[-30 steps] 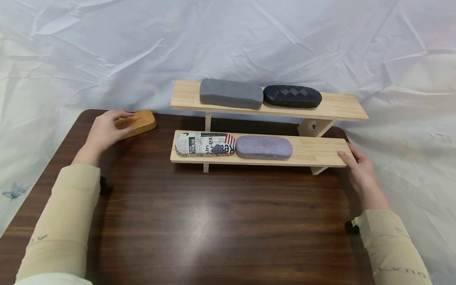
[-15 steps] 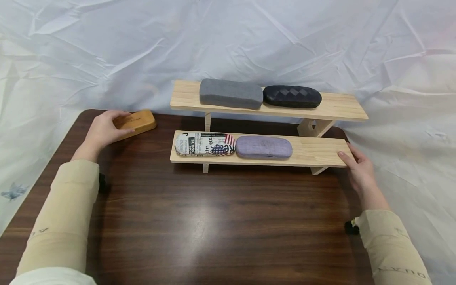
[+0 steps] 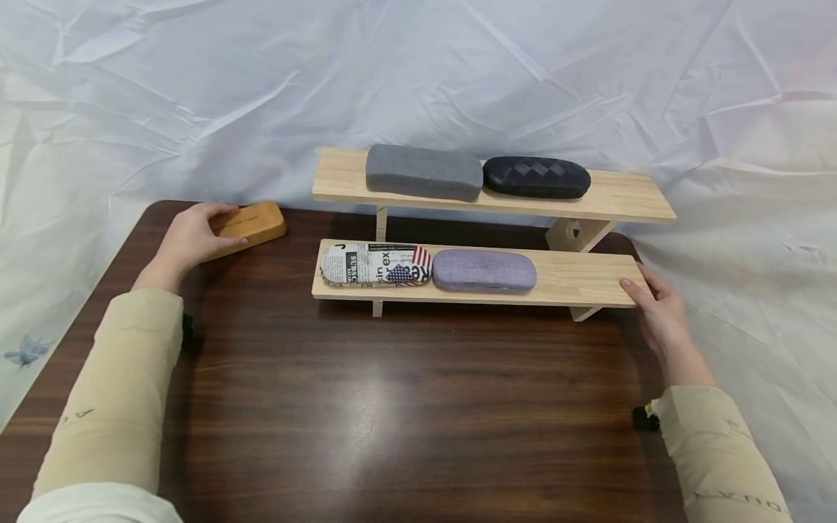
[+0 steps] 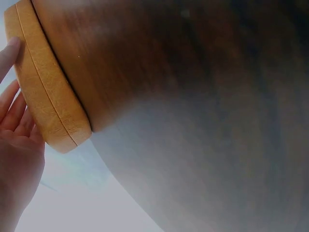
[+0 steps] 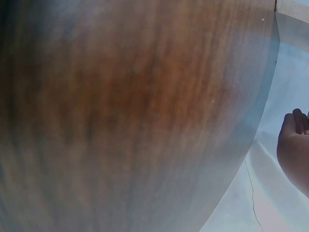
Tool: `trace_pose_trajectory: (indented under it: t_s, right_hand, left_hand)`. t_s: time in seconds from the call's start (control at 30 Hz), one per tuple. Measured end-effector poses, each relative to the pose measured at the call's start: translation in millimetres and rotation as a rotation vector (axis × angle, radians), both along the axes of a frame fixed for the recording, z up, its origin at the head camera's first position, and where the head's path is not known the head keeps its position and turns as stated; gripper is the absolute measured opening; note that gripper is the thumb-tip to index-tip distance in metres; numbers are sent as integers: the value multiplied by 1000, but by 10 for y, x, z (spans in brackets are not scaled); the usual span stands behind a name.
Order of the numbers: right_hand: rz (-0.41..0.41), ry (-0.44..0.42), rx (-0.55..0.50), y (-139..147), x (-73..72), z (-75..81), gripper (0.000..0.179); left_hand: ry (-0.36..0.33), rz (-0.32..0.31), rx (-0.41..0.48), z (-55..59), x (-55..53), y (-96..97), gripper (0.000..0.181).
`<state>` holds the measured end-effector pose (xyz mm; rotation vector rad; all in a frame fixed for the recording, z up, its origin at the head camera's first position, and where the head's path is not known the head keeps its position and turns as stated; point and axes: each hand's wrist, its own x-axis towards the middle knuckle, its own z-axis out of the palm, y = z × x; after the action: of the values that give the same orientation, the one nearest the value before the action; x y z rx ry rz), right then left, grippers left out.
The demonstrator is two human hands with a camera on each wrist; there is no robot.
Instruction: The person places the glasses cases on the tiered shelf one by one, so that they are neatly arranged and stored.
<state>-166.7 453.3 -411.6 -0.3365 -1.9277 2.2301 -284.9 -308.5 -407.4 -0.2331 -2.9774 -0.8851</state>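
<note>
At the table's back left corner, my left hand (image 3: 189, 236) grips the left end of a tan leather glasses case (image 3: 256, 221), thumb along its near side and fingers at the far side. The left wrist view shows the seam along the side of this tan case (image 4: 48, 92), which lies on the table. On the right, my right hand (image 3: 662, 312) holds the end of the lower board of a two-tier wooden shelf (image 3: 582, 276), thumb on top and fingers at its edge. A newspaper-print glasses case (image 3: 366, 264) and a purple one (image 3: 485, 270) lie on that board.
On the upper board (image 3: 628, 192) sit a grey glasses case (image 3: 425, 172) and a black one (image 3: 536, 177), side by side. The dark wooden table (image 3: 418, 407) extends in front of the shelf. White cloth (image 3: 418, 80) hangs behind.
My left fingers have shifted slightly on the tan glasses case, and more of the lettering on its top shows. My right hand and the shelf have stayed put.
</note>
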Motion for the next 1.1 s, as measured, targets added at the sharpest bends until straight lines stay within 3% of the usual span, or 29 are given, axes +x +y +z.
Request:
trace_pose_trajectory:
  t_s: [0.23,0.43,0.7,0.87,1.1]
  right_hand:
    - [-7,-75,46,-7,-9,29,77]
    - [-9,-54,29,-16,-8,38,76]
    - [-21,-106,102,-31,-13,45,79]
    - [-14,-88,98,-22,-9,39,79]
    - [-16,-108,118,-20,-10,35,79]
  left_hand:
    - [-20,11,-17,-24,-7,-6,75]
    - [-37,10,-38,-27,-27,-25,78]
    - [-20,-5,-52,-20,-34,-33,74]
    - [-5,-8,-50,-25,-29,-44,73]
    - [2,-34,-75,-14,29,-62,72]
